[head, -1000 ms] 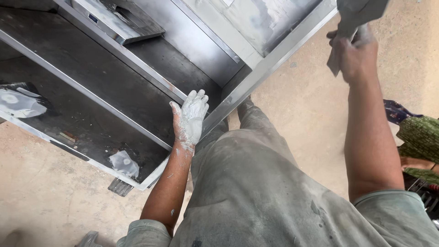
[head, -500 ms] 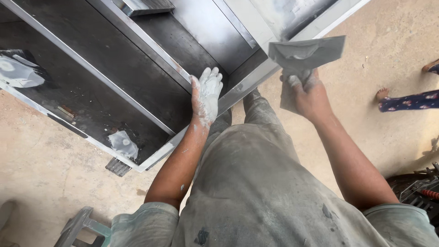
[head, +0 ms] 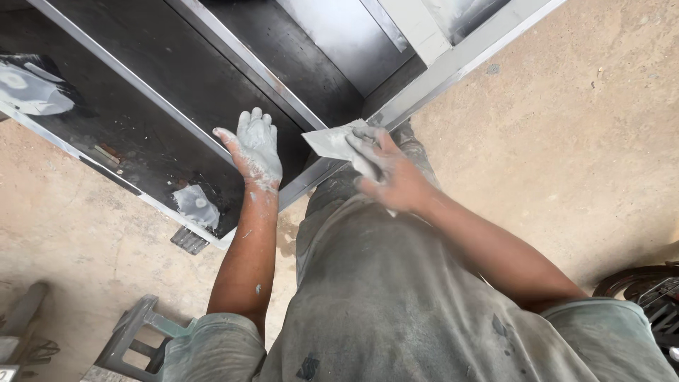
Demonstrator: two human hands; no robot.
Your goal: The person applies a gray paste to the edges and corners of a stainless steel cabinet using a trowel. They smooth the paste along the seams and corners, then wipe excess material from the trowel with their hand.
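Around us lies dusty concrete floor (head: 566, 141), with a dark steel cabinet frame (head: 212, 92) lying on it. Our left hand (head: 256, 148), caked in grey putty, presses flat and open on the frame's rail. Beside it, our right hand (head: 385, 170) grips a flat putty scraper (head: 331, 141).

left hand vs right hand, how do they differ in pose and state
The left hand is spread open, fingers pressed flat on the dark metal cabinet; the right hand is curled in a grip on a flat scraper. The left hand is caked grey all over; the right hand is only smeared on the fingers. Both are bare.
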